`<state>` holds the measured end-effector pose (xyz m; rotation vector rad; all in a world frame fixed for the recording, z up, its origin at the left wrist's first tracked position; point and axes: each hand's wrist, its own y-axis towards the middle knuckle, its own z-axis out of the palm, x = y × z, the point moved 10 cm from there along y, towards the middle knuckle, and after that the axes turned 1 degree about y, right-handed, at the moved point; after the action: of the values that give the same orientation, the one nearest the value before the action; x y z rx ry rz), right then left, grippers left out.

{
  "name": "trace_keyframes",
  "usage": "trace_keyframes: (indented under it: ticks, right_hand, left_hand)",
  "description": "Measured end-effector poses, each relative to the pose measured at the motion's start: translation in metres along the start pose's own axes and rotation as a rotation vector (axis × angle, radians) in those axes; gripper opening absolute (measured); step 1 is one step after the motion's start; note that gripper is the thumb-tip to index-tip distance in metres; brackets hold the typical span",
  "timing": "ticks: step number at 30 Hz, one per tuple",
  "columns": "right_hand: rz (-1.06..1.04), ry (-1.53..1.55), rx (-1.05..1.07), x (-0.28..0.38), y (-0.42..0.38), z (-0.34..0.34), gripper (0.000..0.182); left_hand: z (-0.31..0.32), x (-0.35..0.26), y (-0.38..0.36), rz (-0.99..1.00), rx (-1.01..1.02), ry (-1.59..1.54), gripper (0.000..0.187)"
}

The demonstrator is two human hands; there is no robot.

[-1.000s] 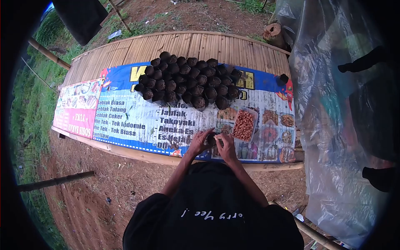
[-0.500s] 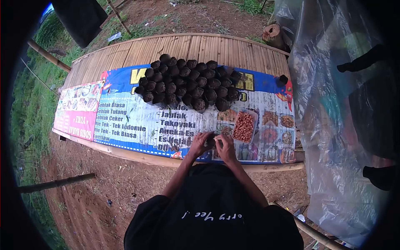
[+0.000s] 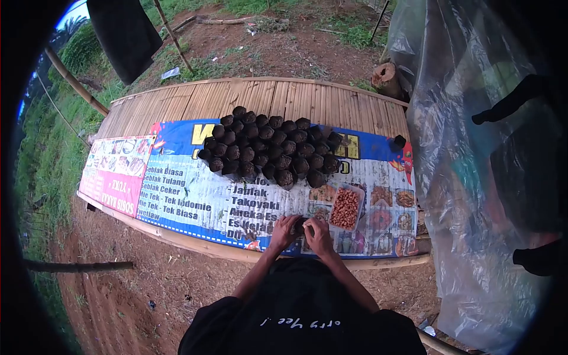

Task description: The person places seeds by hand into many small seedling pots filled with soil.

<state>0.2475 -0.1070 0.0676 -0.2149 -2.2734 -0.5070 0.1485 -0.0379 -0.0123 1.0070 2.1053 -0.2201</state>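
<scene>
In the head view, the curled left hand (image 3: pixel 284 232) and right hand (image 3: pixel 320 235) gripped a small black soil-filled bag (image 3: pixel 301 226) between them at the printed banner's (image 3: pixel 201 204) near edge, its lower part hidden, beside a clear plastic tub of reddish-brown kernels (image 3: pixel 347 207).

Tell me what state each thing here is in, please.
Clustered pots: grouped, openings up
Lone pot: apart from the cluster
Clear tub: open, holding reddish seeds
Banner: spread out, dirt-marked
Plastic sheet: hanging, creased
Left hand: curled around a dark pot
Right hand: fingers bent, grip unclear
</scene>
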Motion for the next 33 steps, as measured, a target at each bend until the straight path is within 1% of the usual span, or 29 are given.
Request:
trace_keyframes:
  ticks: [2,4,5,8,12,14,16,20,22,23,24,26,28,29,32,33]
  right_hand:
    - [0.018,0.022,0.017,0.000,0.005,0.001,0.008]
    - [-0.028,-0.005,-0.057,0.004,0.006,-0.004,0.009]
    - [-0.040,-0.006,-0.061,0.005,0.006,-0.004,0.009]
    - [-0.054,-0.061,-0.040,0.005,0.000,0.002,0.009]
    - [0.006,0.027,0.014,0.007,0.003,0.004,0.010]
    - [-0.025,-0.008,-0.047,0.015,0.009,-0.004,0.010]
    - [-0.012,0.004,-0.050,0.005,0.008,0.002,0.009]
    - [0.015,0.030,-0.016,-0.004,0.008,0.004,0.008]
    - [0.014,0.016,-0.022,-0.004,0.009,0.004,0.008]
    - [0.008,0.003,-0.024,-0.003,0.006,0.005,0.007]
    - [0.019,0.005,-0.010,-0.005,0.003,0.006,0.007]
    - [-0.005,0.017,0.009,-0.005,0.002,0.006,0.007]
    - [0.020,0.037,0.044,-0.001,0.004,0.003,0.006]
    - [0.033,0.060,0.028,0.001,0.006,0.000,0.006]
    - [0.033,0.102,-0.012,0.003,0.012,-0.005,0.006]
    - [0.014,0.046,-0.011,0.000,0.010,-0.001,0.006]
  left_hand:
    - [-0.003,-0.003,0.000,-0.003,-0.017,0.006,0.066]
    - [-0.002,0.001,0.000,-0.045,0.001,-0.015,0.065]
    - [-0.001,0.001,0.000,-0.057,0.009,-0.010,0.064]
    - [0.000,0.002,-0.002,-0.056,-0.001,0.027,0.063]
    - [0.000,0.002,-0.002,-0.071,-0.005,0.045,0.062]
    - [-0.002,-0.001,0.001,-0.065,-0.014,0.034,0.063]
    - [0.001,0.005,0.004,-0.079,-0.017,0.003,0.066]
    - [0.003,0.012,0.007,-0.048,0.015,-0.101,0.068]
    - [0.008,0.012,0.008,-0.014,0.066,-0.176,0.070]
    - [0.009,0.015,0.006,-0.067,0.113,-0.225,0.069]
    - [0.007,0.010,0.007,-0.060,0.129,-0.186,0.068]
    - [0.010,0.017,0.005,-0.086,0.092,-0.165,0.068]
    - [0.008,0.015,0.003,-0.076,0.071,-0.125,0.068]
    - [0.006,0.013,0.004,-0.034,0.036,-0.143,0.068]
    - [0.005,0.013,0.005,-0.080,0.073,-0.143,0.068]
    - [0.005,0.013,0.004,-0.059,0.058,-0.139,0.067]
